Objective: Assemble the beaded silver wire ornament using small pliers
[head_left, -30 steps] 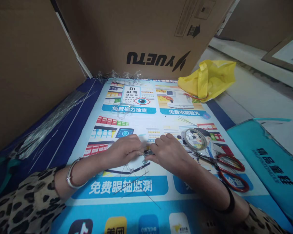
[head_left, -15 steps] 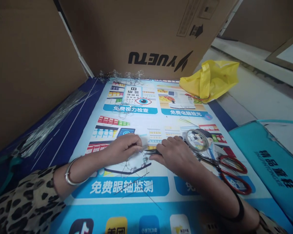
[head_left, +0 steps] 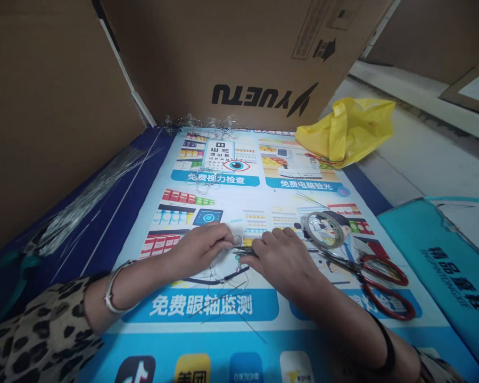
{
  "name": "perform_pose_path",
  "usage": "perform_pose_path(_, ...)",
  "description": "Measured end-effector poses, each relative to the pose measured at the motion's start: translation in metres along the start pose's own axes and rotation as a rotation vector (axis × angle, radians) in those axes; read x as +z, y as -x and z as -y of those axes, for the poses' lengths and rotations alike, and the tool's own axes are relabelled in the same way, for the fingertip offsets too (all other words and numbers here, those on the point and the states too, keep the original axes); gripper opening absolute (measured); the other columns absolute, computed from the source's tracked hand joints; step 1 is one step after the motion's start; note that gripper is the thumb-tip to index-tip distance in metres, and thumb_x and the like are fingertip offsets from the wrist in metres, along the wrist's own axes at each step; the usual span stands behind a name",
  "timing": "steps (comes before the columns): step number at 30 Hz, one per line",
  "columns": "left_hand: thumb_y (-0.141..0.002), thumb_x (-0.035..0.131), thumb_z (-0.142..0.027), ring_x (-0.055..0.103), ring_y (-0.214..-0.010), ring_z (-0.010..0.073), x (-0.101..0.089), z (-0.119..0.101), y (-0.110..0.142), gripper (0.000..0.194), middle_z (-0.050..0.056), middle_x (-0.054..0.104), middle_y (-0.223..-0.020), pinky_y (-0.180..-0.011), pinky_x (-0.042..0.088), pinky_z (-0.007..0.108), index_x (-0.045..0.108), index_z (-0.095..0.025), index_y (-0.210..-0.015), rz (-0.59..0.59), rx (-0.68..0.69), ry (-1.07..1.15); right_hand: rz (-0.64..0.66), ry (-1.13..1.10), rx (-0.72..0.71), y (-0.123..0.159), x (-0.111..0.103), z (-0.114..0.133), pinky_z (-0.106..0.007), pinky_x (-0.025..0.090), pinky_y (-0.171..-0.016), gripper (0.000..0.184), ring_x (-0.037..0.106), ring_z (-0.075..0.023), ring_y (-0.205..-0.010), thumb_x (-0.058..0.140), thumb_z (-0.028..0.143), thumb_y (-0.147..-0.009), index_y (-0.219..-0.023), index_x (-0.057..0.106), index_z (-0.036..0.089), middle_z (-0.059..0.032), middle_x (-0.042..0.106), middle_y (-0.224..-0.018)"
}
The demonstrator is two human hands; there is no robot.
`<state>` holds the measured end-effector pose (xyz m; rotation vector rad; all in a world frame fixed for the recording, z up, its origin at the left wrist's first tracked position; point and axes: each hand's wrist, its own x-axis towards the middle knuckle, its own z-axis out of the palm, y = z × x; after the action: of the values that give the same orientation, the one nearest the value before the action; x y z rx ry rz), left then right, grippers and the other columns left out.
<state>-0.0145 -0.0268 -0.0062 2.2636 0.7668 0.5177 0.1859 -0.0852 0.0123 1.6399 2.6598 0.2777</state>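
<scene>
My left hand [head_left: 205, 242] is closed in a pinch on a thin wire piece with clear beads [head_left: 223, 276], which hangs below the fingers over the printed sheet. Closed around dark needle-nose pliers [head_left: 244, 250], my right hand [head_left: 283, 260] points their slim jaws left, at the wire beside my left fingertips. The pliers' handles are hidden in my palm. Just below both hands, several loose dark wires [head_left: 227, 304] lie on the sheet.
Right of my right hand lie a roll of clear tape [head_left: 309, 230] and red-handled scissors [head_left: 387, 282]. A yellow bag [head_left: 359, 130] sits behind them. At left is a bundle of thin wires [head_left: 80, 205]. Beaded wire pieces [head_left: 199, 122] lie before a cardboard box [head_left: 239, 48].
The pliers' jaws have come a little closer to my left fingertips, and a small wire loop now shows above them. The whole view has shifted slightly.
</scene>
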Motion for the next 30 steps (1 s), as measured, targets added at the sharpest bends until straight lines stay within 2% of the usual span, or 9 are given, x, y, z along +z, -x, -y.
perform_pose_path(9,-0.093,0.033,-0.026,0.051,-0.073,0.0154,0.008,0.005,0.002,0.020,0.002,0.054,-0.079,-0.063,0.041,0.027,0.049,-0.017,-0.087,-0.005,0.049,-0.153,-0.013,0.007,0.015,0.001,0.002,0.001,-0.031,0.022,-0.064,0.033,0.053,-0.0188,-0.068,0.052,0.049,-0.081,-0.073,0.062,0.018,-0.0040,0.061,-0.066)
perform_pose_path(19,-0.091,0.035,-0.023,0.051,-0.071,0.0155,0.013,0.005,0.003,0.015,0.002,0.053,-0.078,-0.060,0.039,0.026,0.047,-0.017,-0.085,-0.026,-0.009,-0.311,-0.040,0.001,0.000,0.001,0.005,0.000,-0.032,0.021,-0.064,0.034,0.053,-0.0191,-0.066,0.050,0.050,-0.082,-0.072,0.061,0.019,-0.0033,0.061,-0.066)
perform_pose_path(30,-0.090,0.034,-0.020,0.050,-0.068,0.0144,0.016,0.005,0.005,0.013,0.002,0.054,-0.077,-0.058,0.036,0.026,0.045,-0.017,-0.083,-0.073,0.031,-0.352,-0.013,-0.007,-0.007,0.000,0.003,0.001,-0.032,0.022,-0.063,0.034,0.054,-0.0194,-0.067,0.050,0.050,-0.082,-0.072,0.061,0.019,-0.0034,0.062,-0.066)
